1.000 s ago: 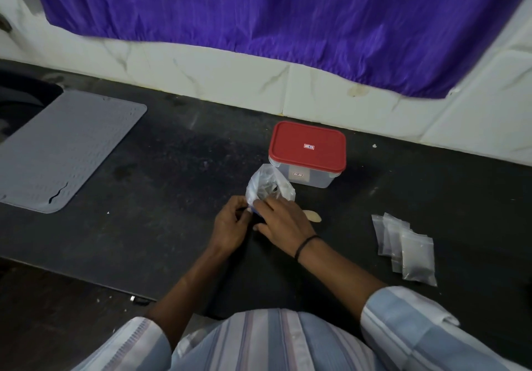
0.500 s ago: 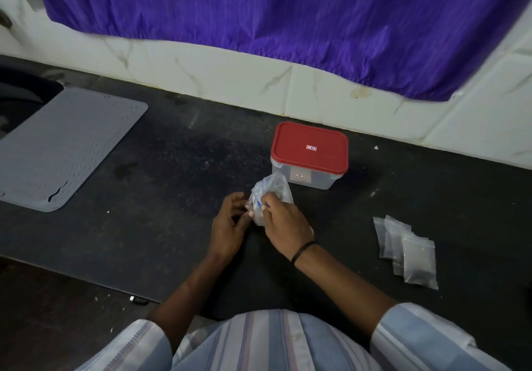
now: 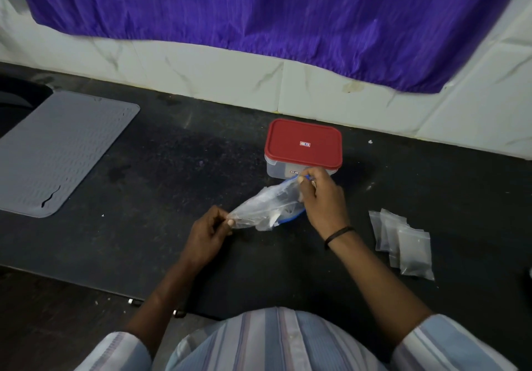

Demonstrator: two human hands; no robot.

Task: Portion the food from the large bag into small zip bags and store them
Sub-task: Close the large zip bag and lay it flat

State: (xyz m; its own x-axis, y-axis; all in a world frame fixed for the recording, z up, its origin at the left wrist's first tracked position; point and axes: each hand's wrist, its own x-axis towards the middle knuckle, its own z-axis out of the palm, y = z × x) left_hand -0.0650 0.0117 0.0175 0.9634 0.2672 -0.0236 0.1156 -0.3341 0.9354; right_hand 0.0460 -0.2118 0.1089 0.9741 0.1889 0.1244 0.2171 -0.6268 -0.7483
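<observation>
A crumpled clear large bag (image 3: 267, 206) with a blue zip edge is stretched between my hands just above the black counter. My left hand (image 3: 208, 231) pinches its lower left corner. My right hand (image 3: 322, 198) grips its blue-edged mouth at the upper right. What the bag holds is hard to make out. Several small zip bags (image 3: 403, 244) lie overlapping on the counter to the right of my right wrist. A clear plastic box with a red lid (image 3: 303, 143) stands shut just behind my right hand.
A grey ribbed mat (image 3: 57, 152) lies at the left, beside a dark sink edge (image 3: 17, 103). White tiled wall and a purple curtain (image 3: 288, 11) close the back. The counter's front edge (image 3: 86, 281) runs near my body.
My hands have moved apart and pulled the large bag out lengthwise; my right hand went up and right toward the box, my left stayed low at the left.
</observation>
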